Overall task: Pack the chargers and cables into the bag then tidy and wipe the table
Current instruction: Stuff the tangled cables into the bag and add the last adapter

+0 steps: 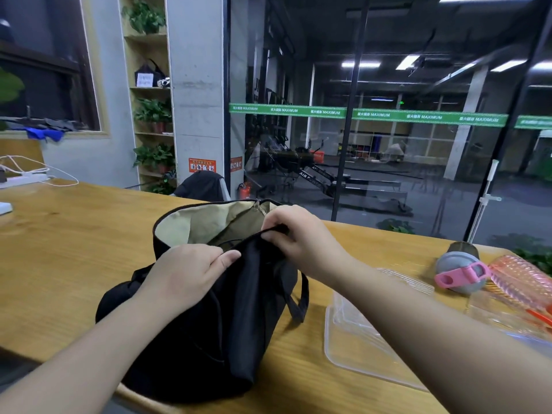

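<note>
Leftmost, a white power strip (22,178) with white cables (41,171) is seen at the far edge of the wooden counter (74,234), well apart from the black bag (209,324) standing open at the near middle. The left hand (182,276) is laid on the bag's near rim, fingers closed on the fabric, and the right hand (298,234) is pinched on the zipper edge. Clear plastic trays (358,339), a grey bottle with a pink strap (460,271) and a pink ribbed container (519,279) are spread to the right.

A wooden table (59,234) fills the foreground. Behind it stands a grey concrete pillar (197,94), with a shelf (150,85) of potted plants to its left. A glass wall (388,130) with a green stripe (367,114) spans the right, showing a dim hall lit by ceiling lights (361,64). A dark window (44,64) sits far left.
</note>
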A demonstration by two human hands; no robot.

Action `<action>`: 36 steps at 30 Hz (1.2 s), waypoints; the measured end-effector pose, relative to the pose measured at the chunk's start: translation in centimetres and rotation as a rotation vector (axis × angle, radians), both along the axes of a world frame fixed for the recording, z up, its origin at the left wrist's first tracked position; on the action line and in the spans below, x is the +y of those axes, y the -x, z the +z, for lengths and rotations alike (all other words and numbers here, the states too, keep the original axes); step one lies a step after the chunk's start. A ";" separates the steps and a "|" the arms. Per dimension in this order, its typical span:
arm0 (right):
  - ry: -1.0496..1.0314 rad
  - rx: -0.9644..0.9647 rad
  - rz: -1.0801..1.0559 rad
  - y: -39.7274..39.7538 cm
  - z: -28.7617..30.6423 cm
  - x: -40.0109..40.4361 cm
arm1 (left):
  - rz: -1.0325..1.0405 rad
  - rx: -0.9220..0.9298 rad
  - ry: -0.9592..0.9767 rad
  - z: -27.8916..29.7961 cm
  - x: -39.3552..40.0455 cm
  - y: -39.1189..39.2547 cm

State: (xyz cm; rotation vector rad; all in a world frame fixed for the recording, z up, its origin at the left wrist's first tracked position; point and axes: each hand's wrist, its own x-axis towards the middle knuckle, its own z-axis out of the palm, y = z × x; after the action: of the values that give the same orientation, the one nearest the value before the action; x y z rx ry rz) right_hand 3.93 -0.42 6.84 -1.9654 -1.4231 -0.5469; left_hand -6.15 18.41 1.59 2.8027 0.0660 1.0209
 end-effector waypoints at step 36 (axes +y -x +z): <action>0.071 0.737 -0.170 -12.9 -0.9 7.3 | 0.327 0.000 -0.585 2.5 4.0 -17.4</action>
State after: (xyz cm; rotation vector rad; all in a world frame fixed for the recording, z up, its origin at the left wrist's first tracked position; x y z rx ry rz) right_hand 16.88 6.83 5.92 -2.0419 -0.8223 0.1682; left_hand 11.28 22.43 4.12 3.4007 0.2747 1.2834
